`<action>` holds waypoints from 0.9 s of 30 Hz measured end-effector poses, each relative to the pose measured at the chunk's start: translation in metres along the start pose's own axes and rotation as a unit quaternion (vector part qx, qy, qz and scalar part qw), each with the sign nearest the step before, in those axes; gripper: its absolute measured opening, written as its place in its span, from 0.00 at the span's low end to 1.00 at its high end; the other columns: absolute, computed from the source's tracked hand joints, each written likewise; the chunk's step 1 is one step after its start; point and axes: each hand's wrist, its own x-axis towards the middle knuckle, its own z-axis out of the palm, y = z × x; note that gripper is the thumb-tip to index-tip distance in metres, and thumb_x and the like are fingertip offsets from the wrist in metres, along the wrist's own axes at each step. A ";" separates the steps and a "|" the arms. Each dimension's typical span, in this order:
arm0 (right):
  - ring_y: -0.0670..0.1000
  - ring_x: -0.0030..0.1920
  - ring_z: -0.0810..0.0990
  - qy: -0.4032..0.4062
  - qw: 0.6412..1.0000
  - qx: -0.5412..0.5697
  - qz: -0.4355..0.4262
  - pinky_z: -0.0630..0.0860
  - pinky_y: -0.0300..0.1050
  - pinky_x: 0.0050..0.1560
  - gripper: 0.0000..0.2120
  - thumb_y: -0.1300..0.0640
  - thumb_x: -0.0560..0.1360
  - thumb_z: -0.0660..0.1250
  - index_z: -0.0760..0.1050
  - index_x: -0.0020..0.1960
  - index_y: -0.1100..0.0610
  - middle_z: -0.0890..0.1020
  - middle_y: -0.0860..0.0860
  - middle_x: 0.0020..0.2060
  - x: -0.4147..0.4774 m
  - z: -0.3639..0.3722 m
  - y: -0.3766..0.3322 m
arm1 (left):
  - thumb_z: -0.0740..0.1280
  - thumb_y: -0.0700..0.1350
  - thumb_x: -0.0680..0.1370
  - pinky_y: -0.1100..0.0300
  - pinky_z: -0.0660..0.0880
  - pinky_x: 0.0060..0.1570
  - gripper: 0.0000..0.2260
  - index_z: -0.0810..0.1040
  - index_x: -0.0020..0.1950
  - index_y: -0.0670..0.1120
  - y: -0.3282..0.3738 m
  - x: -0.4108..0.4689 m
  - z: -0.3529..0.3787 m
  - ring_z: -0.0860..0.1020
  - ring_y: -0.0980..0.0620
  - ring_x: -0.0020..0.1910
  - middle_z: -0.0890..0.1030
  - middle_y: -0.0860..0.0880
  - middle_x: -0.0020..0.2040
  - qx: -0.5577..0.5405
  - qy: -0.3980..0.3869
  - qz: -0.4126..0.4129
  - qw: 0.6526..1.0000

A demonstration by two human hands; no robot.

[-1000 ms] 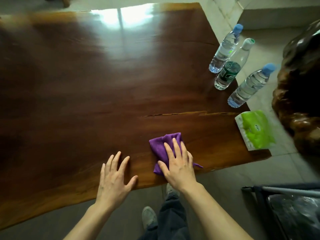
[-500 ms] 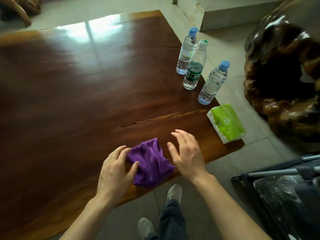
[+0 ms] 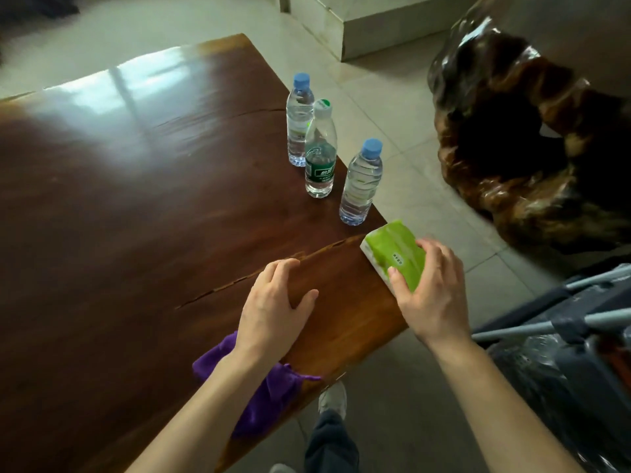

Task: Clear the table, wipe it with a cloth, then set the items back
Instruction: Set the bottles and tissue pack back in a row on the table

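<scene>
A dark polished wooden table (image 3: pixel 136 206) fills the left of the view. On its right edge lies a green tissue pack (image 3: pixel 392 252), and my right hand (image 3: pixel 428 291) grips its near end, thumb on one side and fingers on the other. My left hand (image 3: pixel 273 308) rests flat on the wood with fingers apart and holds nothing. The purple cloth (image 3: pixel 263 397) lies crumpled at the table's near edge, partly under my left forearm. Three water bottles stand upright near the right edge: a blue-capped one (image 3: pixel 298 121), a green-labelled one (image 3: pixel 320 151) and another blue-capped one (image 3: pixel 361 182).
A large carved dark wood stump seat (image 3: pixel 522 141) stands on the tiled floor right of the table. A grey cart with a metal bar (image 3: pixel 563 322) is at the lower right. A long crack (image 3: pixel 239 279) runs across the tabletop. My shoe (image 3: pixel 333 399) shows below the edge.
Both hands have left the purple cloth. My right hand moved right and took hold of the green tissue pack; my left hand shifted forward onto bare wood. The view swung right.
</scene>
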 end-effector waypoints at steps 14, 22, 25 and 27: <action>0.59 0.77 0.60 -0.152 0.984 -0.065 0.072 0.61 0.55 0.76 0.59 0.31 0.64 0.73 0.47 0.80 0.57 0.60 0.58 0.78 0.048 0.046 0.038 | 0.79 0.53 0.68 0.51 0.66 0.73 0.45 0.61 0.78 0.46 0.057 0.156 0.074 0.66 0.51 0.75 0.68 0.49 0.75 -0.091 -0.011 -0.016 0.996; 0.57 0.74 0.65 -0.195 0.975 -0.063 0.090 0.66 0.54 0.72 0.58 0.30 0.66 0.71 0.44 0.81 0.54 0.62 0.56 0.77 0.057 0.058 0.043 | 0.79 0.50 0.68 0.49 0.75 0.61 0.30 0.73 0.66 0.49 0.066 0.190 0.095 0.78 0.51 0.61 0.80 0.52 0.61 -0.155 0.015 -0.042 0.987; 0.57 0.72 0.68 -0.195 0.974 -0.068 0.090 0.69 0.54 0.69 0.56 0.31 0.67 0.71 0.45 0.81 0.54 0.65 0.55 0.75 0.059 0.058 0.043 | 0.78 0.51 0.68 0.50 0.77 0.57 0.25 0.74 0.61 0.52 0.067 0.193 0.095 0.80 0.52 0.55 0.82 0.54 0.55 -0.171 0.017 -0.056 0.984; 0.57 0.70 0.70 -0.195 0.974 -0.069 0.092 0.70 0.53 0.67 0.54 0.33 0.68 0.72 0.46 0.81 0.54 0.68 0.55 0.73 0.060 0.058 0.042 | 0.78 0.51 0.68 0.50 0.77 0.56 0.22 0.75 0.58 0.52 0.069 0.194 0.094 0.81 0.50 0.53 0.83 0.54 0.53 -0.173 0.019 -0.064 0.983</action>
